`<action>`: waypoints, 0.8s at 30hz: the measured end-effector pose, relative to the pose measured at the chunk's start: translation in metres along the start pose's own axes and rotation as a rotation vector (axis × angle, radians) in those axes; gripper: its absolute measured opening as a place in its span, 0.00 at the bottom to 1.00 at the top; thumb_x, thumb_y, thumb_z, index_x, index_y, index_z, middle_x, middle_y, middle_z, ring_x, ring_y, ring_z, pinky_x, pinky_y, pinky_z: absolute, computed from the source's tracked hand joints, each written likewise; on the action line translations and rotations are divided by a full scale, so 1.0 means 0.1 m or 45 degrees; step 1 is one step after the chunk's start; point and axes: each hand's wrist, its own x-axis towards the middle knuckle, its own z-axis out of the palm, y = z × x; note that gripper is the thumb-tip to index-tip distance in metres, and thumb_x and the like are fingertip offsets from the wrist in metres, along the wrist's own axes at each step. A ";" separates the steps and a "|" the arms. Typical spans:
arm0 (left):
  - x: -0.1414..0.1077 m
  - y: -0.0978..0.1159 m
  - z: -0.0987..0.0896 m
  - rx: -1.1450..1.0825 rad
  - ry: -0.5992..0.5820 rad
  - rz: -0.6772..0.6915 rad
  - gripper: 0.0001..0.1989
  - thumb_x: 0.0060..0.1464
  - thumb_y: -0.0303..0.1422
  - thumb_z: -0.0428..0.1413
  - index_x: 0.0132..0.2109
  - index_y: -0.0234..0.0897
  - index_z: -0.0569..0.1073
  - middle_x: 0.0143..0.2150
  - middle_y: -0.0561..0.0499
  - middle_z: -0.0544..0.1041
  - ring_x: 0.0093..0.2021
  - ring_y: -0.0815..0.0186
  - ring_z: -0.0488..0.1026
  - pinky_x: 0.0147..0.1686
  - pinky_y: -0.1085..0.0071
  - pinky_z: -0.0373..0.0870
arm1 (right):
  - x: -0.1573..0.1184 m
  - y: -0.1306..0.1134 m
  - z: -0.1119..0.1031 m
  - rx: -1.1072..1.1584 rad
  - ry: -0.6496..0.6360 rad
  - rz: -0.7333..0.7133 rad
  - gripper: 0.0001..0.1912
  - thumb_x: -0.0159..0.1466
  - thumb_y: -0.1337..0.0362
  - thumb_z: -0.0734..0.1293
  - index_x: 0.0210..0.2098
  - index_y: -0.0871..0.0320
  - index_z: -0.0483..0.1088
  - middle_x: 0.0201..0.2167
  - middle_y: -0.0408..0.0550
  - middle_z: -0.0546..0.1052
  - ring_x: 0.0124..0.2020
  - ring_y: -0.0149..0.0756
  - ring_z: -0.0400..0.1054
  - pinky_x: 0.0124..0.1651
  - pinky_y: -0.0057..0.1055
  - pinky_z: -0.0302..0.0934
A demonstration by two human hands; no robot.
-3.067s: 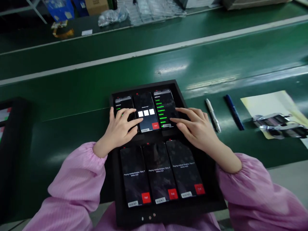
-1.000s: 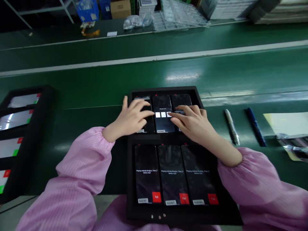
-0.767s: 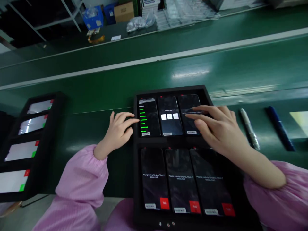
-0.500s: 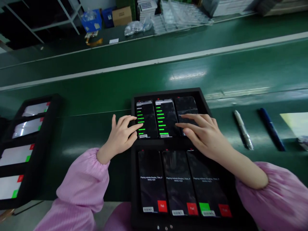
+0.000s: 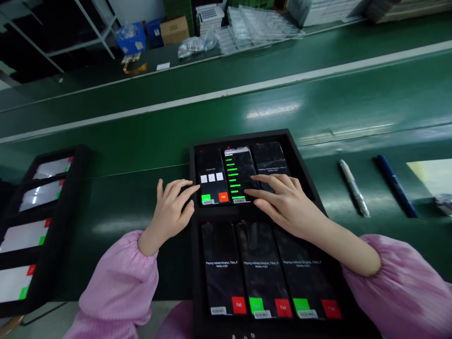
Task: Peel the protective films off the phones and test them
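Observation:
Several smartphones lie face up in a black foam tray [image 5: 243, 214] in front of me. My left hand [image 5: 171, 207] hovers at the tray's left edge, fingers apart, beside the top-left smartphone [image 5: 212, 165], which shows three white squares, a green box and a red "Fail" box. With fingers spread, my right hand [image 5: 284, 197] reaches over the top-middle smartphone [image 5: 240, 172], which lists green lines; its index fingertip is at the screen, contact unclear. The top-right smartphone [image 5: 270, 155] is partly covered by that hand. Below, the bottom-left smartphone [image 5: 222, 282] shows a melody message.
On the left stands a second black tray [image 5: 52, 226] of phones with white screens. A silver pen [image 5: 354, 188], a blue pen [image 5: 395, 186] and yellowish paper [image 5: 434, 174] lie at the right. A blue bin [image 5: 132, 40], a cardboard box [image 5: 174, 30] and plastic trays [image 5: 247, 30] are at the back.
My left hand has drawn back left from the top-left phone, whose green list gave way to white squares. My right hand has shifted left over the middle phone. A green box appeared on the bottom-middle phone.

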 end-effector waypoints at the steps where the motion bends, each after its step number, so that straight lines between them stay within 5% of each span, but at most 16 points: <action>1: 0.02 0.00 0.00 0.005 -0.008 -0.003 0.20 0.70 0.32 0.48 0.64 0.46 0.75 0.64 0.44 0.76 0.66 0.50 0.70 0.74 0.29 0.43 | 0.00 0.00 0.01 -0.046 -0.007 -0.015 0.24 0.79 0.50 0.55 0.57 0.48 0.80 0.64 0.55 0.75 0.58 0.54 0.69 0.52 0.51 0.61; 11: 0.27 0.05 0.03 0.100 -0.144 0.193 0.21 0.70 0.31 0.48 0.63 0.49 0.78 0.68 0.43 0.72 0.70 0.46 0.65 0.70 0.19 0.43 | -0.26 -0.03 -0.25 -0.048 0.218 -0.002 0.18 0.79 0.58 0.57 0.55 0.52 0.78 0.60 0.54 0.78 0.58 0.51 0.70 0.54 0.49 0.60; 18: 0.20 -0.05 0.16 0.061 -0.066 0.179 0.21 0.70 0.33 0.50 0.63 0.54 0.79 0.69 0.45 0.72 0.72 0.43 0.63 0.72 0.23 0.41 | -1.15 -0.37 -0.48 0.101 0.129 0.103 0.18 0.78 0.59 0.56 0.61 0.49 0.72 0.56 0.55 0.78 0.52 0.50 0.71 0.50 0.50 0.63; 24: 0.20 -0.07 0.18 0.021 -0.033 0.157 0.20 0.71 0.36 0.50 0.61 0.56 0.80 0.68 0.48 0.71 0.72 0.43 0.63 0.74 0.25 0.38 | -1.80 -0.82 -0.50 0.158 0.062 0.063 0.23 0.80 0.52 0.53 0.52 0.53 0.76 0.45 0.55 0.80 0.47 0.45 0.72 0.50 0.48 0.67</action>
